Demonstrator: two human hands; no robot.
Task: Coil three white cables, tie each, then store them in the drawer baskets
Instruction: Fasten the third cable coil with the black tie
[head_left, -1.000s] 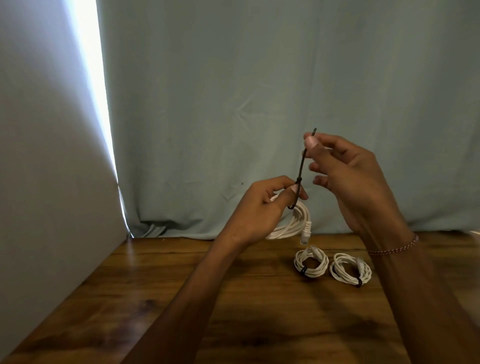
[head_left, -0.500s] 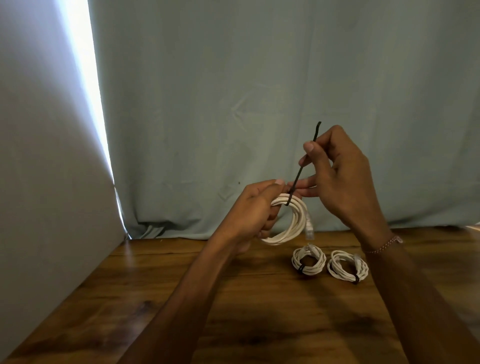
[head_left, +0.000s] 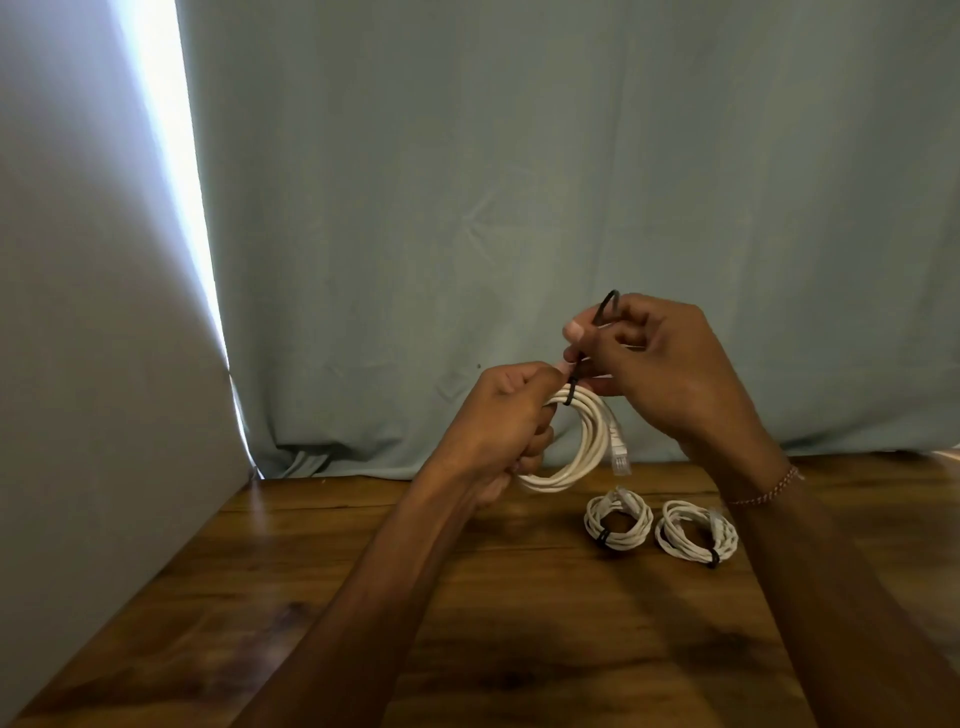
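My left hand (head_left: 501, 421) grips a coiled white cable (head_left: 587, 452) held above the wooden table (head_left: 311, 597); its clear plug hangs at the coil's right side. A black tie (head_left: 602, 312) wraps the top of the coil, and my right hand (head_left: 660, 374) pinches the tie's free end, which bends into a loop above my fingers. Two smaller white coils lie on the table below my right wrist: one coil (head_left: 618, 522) on the left, another coil (head_left: 696, 535) on the right, each bound by a black tie.
A pale green curtain (head_left: 519, 208) hangs behind the table's far edge. A grey wall panel (head_left: 78, 364) stands along the left side, with a bright gap of light between it and the curtain. No drawer or baskets are in view.
The tie's free end, straight and upright before, is now bent over into a loop in my right hand. The tie sits tight around the coil's top. Both hands came closer together.
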